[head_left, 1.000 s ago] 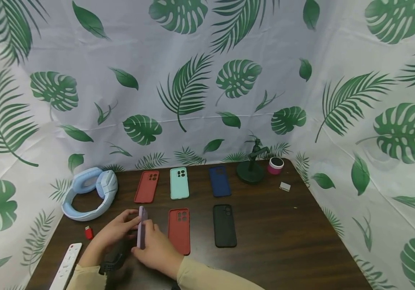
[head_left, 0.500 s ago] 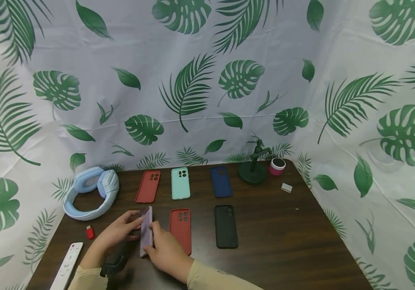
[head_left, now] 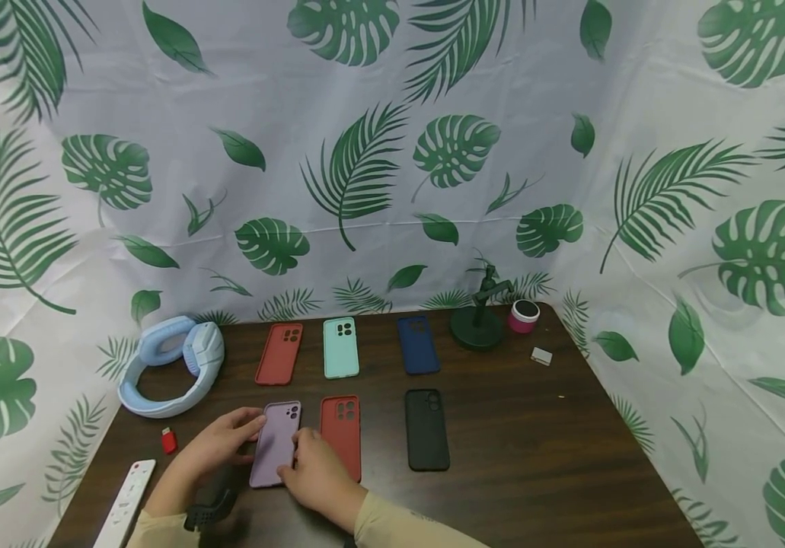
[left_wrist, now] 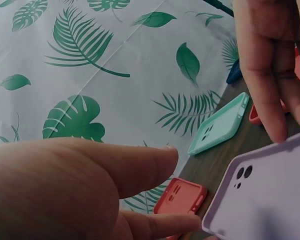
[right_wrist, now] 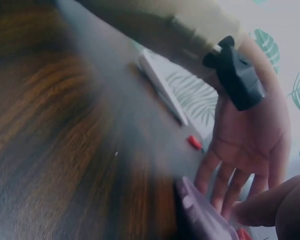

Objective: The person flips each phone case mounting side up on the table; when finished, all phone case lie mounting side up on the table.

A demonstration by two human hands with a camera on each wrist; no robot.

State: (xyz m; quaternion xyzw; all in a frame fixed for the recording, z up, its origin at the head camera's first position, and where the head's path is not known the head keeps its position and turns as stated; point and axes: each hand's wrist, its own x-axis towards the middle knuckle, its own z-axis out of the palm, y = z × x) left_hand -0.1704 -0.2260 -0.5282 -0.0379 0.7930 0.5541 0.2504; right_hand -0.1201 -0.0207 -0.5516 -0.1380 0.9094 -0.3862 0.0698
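A lilac phone case [head_left: 274,449] is at the front left of the table, camera cutouts at its far right corner. In the left wrist view its raised rim and hollow inside face the camera. My right hand [head_left: 323,472] holds its right edge, with the thumb near the lower corner. At the left edge are the fingers of my left hand [head_left: 224,441], thumb and fingers fairly straight. Right beside the lilac case lies a red phone case [head_left: 344,434], partly covered by my right hand. A black phone case [head_left: 427,430] lies farther right.
Along the back lie another red case [head_left: 279,355], a mint case [head_left: 341,348] and a blue case [head_left: 418,346]. Light blue headphones [head_left: 173,365], a red USB stick [head_left: 169,440] and a white remote [head_left: 125,502] are left. A green lamp [head_left: 477,323] and pink jar [head_left: 524,316] stand back right.
The lilac phone case has turned from edge-on to nearly flat, its inside now facing up. Both hands have stayed at its sides, and the other cases lie where they were.
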